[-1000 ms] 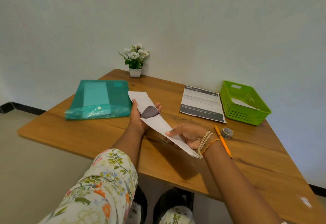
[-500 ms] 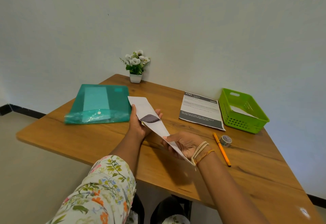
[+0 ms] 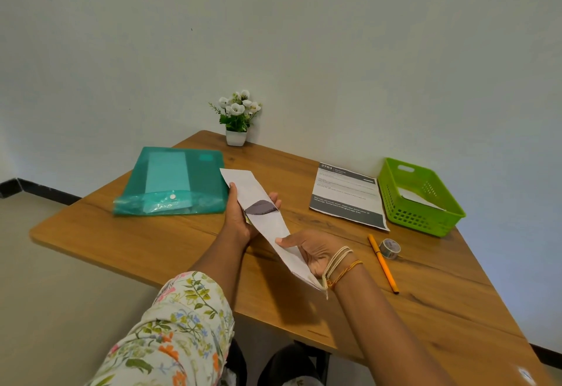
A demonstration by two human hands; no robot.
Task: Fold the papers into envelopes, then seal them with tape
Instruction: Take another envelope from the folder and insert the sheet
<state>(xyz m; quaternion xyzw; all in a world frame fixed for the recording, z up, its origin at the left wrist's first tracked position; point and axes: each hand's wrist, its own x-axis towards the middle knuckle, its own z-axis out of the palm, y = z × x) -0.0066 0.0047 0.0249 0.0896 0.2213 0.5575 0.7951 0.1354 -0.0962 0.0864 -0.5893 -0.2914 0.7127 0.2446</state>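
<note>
I hold a long folded white paper (image 3: 267,221) with a dark grey patch above the wooden table (image 3: 182,242). My left hand (image 3: 240,221) grips its far half from underneath, thumb on the left edge and fingertips curling over the right edge. My right hand (image 3: 313,252) holds the near end, thumb pressed on top. A small roll of patterned tape (image 3: 390,248) lies on the table to the right, beside an orange pen (image 3: 382,263). A printed sheet (image 3: 346,194) lies flat further back.
A teal plastic folder (image 3: 173,182) lies at the left. A green basket (image 3: 425,212) holding a white paper stands at the right. A small pot of white flowers (image 3: 236,121) sits against the wall at the back.
The view has tilted up, so the table sits lower in frame. The paper stays gripped in both hands, tilted a little steeper toward me.
</note>
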